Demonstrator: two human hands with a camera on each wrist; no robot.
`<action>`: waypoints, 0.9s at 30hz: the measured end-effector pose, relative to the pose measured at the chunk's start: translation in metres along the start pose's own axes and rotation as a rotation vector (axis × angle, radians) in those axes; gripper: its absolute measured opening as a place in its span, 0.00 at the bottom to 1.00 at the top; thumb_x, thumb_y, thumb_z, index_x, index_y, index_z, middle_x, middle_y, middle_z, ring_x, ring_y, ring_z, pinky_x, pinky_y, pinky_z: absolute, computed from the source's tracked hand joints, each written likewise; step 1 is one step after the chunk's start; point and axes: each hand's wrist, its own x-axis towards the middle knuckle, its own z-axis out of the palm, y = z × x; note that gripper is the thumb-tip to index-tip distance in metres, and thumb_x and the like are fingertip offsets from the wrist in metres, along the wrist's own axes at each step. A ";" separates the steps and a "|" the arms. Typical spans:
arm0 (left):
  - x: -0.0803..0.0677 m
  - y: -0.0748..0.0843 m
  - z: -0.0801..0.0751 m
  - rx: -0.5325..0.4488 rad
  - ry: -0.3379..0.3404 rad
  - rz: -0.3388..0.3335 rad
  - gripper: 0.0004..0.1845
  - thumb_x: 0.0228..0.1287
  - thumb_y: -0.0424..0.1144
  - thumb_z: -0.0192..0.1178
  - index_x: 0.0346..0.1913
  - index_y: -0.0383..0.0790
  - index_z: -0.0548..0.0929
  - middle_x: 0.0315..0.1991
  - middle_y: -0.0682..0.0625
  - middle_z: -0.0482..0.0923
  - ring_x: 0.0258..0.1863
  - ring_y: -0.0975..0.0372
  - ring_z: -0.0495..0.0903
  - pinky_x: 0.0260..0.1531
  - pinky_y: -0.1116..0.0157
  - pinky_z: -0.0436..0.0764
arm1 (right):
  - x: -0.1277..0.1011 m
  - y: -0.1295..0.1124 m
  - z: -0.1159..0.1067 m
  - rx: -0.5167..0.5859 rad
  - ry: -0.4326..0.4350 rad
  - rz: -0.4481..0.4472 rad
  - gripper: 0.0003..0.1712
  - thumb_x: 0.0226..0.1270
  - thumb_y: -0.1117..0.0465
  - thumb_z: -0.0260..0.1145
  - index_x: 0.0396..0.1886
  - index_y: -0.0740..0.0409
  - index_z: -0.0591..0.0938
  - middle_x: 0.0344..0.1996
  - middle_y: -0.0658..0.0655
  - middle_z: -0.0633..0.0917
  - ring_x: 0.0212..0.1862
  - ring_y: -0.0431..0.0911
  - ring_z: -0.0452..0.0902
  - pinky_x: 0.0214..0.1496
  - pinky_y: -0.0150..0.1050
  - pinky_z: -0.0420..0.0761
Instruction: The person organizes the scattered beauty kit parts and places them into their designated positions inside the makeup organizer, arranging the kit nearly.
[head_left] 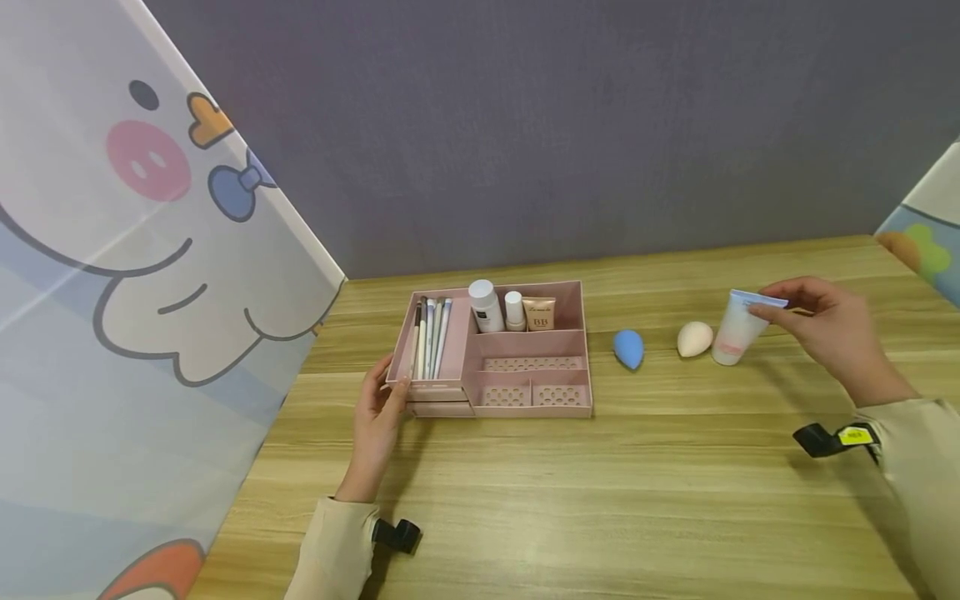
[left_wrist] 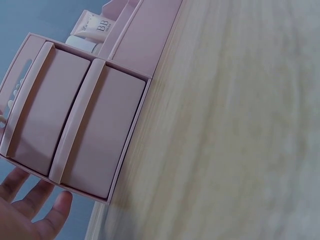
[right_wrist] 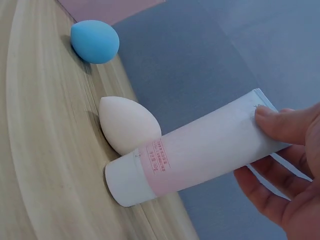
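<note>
My right hand [head_left: 840,329] pinches the flat crimped end of a white and pink squeeze tube [right_wrist: 200,145]. The tube tilts, its cap end down at the wooden table beside a cream teardrop makeup sponge [right_wrist: 127,125]. A blue makeup sponge [head_left: 628,348] lies further left. My left hand [head_left: 377,421] is at the front left corner of a pink cosmetics organizer [head_left: 465,354], fingers along its side. Several makeup brushes [head_left: 430,337] lie in its left tray. A white-capped bottle [head_left: 486,308], a smaller white bottle [head_left: 514,312] and a BB cream tube [head_left: 539,314] stand in its back compartment.
Two drawers [left_wrist: 100,130] sit in the organizer's left front, both pushed in. A grey panel [head_left: 562,133] rises behind the wooden table [head_left: 570,500]. A cartoon-printed wall [head_left: 210,317] borders the left side. Perforated front compartments [head_left: 532,364] hold nothing.
</note>
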 end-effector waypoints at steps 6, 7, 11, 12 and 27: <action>0.001 0.000 0.000 -0.005 -0.005 0.001 0.24 0.75 0.30 0.52 0.70 0.32 0.67 0.59 0.33 0.70 0.43 0.67 0.77 0.38 0.71 0.80 | 0.000 -0.005 0.000 -0.099 0.055 -0.023 0.07 0.61 0.66 0.74 0.35 0.48 0.90 0.25 0.24 0.81 0.31 0.21 0.75 0.29 0.17 0.70; 0.001 0.000 0.000 -0.004 -0.005 0.003 0.24 0.75 0.30 0.52 0.70 0.32 0.67 0.59 0.33 0.70 0.43 0.67 0.77 0.38 0.71 0.80 | 0.000 -0.006 -0.001 -0.122 0.055 -0.017 0.06 0.62 0.65 0.74 0.34 0.47 0.90 0.24 0.23 0.81 0.31 0.20 0.74 0.29 0.17 0.70; 0.001 0.000 0.000 -0.006 -0.003 0.007 0.24 0.74 0.29 0.52 0.70 0.32 0.67 0.59 0.33 0.70 0.43 0.67 0.77 0.38 0.71 0.80 | 0.000 -0.011 -0.002 -0.187 0.052 -0.007 0.04 0.62 0.62 0.75 0.32 0.45 0.91 0.24 0.21 0.79 0.31 0.18 0.72 0.28 0.17 0.68; 0.001 0.000 0.000 -0.007 -0.004 0.006 0.24 0.74 0.29 0.52 0.70 0.32 0.67 0.59 0.33 0.70 0.43 0.67 0.77 0.38 0.71 0.80 | 0.000 -0.013 -0.002 -0.193 0.053 -0.010 0.04 0.61 0.61 0.75 0.32 0.45 0.91 0.24 0.20 0.79 0.31 0.18 0.72 0.28 0.17 0.68; 0.001 -0.001 0.000 -0.006 0.000 0.000 0.24 0.74 0.29 0.52 0.70 0.31 0.67 0.59 0.33 0.70 0.43 0.67 0.77 0.39 0.72 0.80 | 0.002 -0.050 0.015 -0.226 0.021 -0.058 0.12 0.61 0.59 0.75 0.39 0.64 0.89 0.25 0.19 0.79 0.31 0.19 0.74 0.31 0.16 0.70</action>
